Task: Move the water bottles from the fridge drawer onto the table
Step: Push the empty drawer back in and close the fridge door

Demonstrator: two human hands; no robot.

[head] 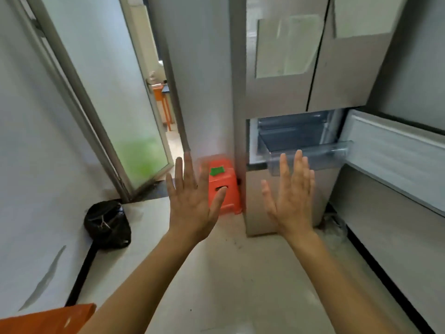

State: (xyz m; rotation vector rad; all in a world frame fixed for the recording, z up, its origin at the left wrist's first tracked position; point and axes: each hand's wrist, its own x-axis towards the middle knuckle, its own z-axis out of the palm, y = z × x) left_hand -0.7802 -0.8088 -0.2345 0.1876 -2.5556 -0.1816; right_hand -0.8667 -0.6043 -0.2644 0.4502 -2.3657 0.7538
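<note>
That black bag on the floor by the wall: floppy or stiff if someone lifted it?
Probably floppy: the black bag looks like thin, wrinkled, glossy plastic slumped on the floor. It would likely sag around its contents and feel slippery. It seems unlikely to roll, since it sits low and wide; its weight cannot be judged.

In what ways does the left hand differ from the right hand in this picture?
The left hand has its fingers spread wide apart; the right hand has them closer together. The left hand shows in front of the orange stool, while the right hand shows in front of the clear fridge drawer. Both are open, with their backs to the camera, and hold nothing.
</note>
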